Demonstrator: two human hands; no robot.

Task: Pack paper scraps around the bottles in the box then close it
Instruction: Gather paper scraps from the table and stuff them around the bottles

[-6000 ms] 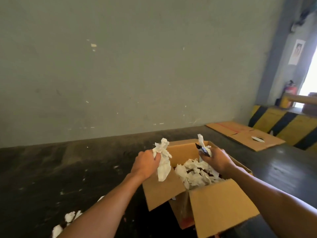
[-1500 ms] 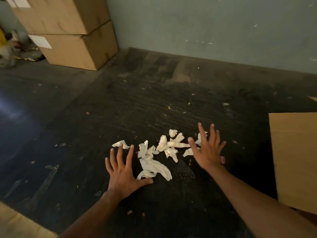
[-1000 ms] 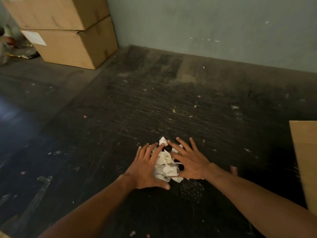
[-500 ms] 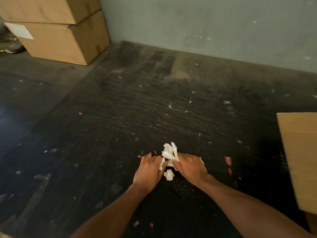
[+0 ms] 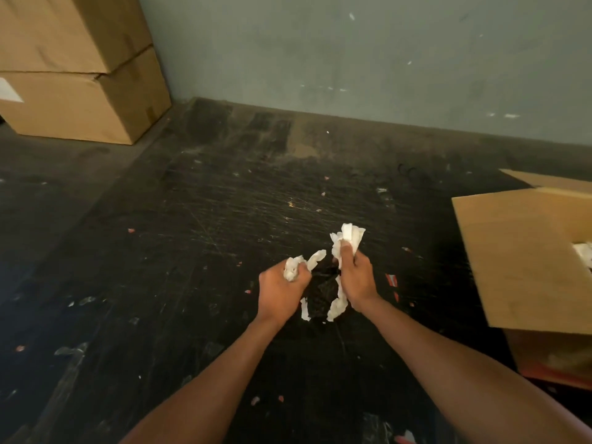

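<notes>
Head view: both hands [image 5: 282,290] clutch crumpled white paper scraps [image 5: 347,238].

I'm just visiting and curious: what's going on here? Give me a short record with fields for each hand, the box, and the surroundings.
left hand: left hand grips a wad of white paper scraps
right hand: right hand grips another wad of scraps, with a strip hanging below it
open box: open cardboard box at the right, flaps up, white paper visible inside
bottles: not visible from this angle
floor: dark scuffed floor with small bits of litter
background: two stacked cardboard boxes at upper left, against a grey wall
</notes>
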